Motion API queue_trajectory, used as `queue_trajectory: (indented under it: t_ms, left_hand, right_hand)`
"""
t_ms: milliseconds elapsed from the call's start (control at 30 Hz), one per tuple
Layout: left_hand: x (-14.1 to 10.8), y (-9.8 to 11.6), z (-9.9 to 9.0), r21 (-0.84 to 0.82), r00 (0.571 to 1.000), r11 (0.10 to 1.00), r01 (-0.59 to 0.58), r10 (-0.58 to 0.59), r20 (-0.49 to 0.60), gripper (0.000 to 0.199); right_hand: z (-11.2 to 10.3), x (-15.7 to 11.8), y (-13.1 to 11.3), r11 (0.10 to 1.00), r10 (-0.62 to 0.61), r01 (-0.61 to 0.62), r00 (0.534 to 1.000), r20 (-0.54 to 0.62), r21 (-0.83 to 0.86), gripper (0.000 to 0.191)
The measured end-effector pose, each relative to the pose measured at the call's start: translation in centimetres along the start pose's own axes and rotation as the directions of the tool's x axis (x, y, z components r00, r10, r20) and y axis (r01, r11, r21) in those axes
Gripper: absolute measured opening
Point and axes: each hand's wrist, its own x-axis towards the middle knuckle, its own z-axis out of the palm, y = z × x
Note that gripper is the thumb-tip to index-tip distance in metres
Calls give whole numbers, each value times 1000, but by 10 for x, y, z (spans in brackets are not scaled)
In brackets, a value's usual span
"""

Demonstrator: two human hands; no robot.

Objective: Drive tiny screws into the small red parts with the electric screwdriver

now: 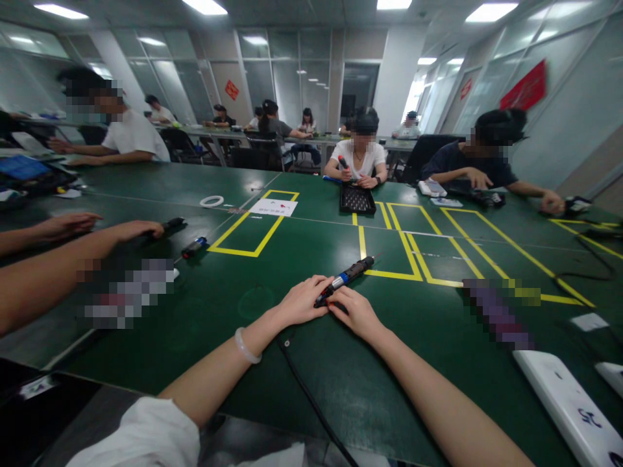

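Near the middle of the green table, a pen-shaped electric screwdriver points away to the right, its black body banded in blue and silver, with a thin bit at the tip. My left hand, a pale bangle on its wrist, has its fingers closed over the rear end. From the other side, my right hand meets it there with bent fingers pinching the same end. Both palms face down, close to the tabletop. What the fingertips touch beneath the tool is partly hidden. A black cable runs from under my hands toward the table's front edge.
Yellow tape outlines mark the table ahead. A black tray stands before a co-worker opposite. Another screwdriver lies left, near a neighbour's hand. A white paper, a tape roll and a white power bank-like block lie around.
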Motion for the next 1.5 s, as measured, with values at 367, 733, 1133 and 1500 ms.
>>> queue_trajectory:
  t_ms: [367,733,1133,1500]
  left_hand:
    - [0,0,1,-1,1000,1000,18,-18,-4,70]
    - [1,2,0,13,1000,1000,19,-20,8,72]
    - [2,14,-2,68,996,994,89,-89,-2,57]
    - [3,13,-1,75,995,992,103,-104,2,57]
  right_hand:
    - [1,3,-2,997,44,-40,998,-50,67,8]
    - [5,5,-1,998,50,-52,996,-69,-24,6]
    - [1,2,-1,998,52,-53,997,-59,-21,14]
    - [0,2,-2,998,67,-68,996,-64,-8,14]
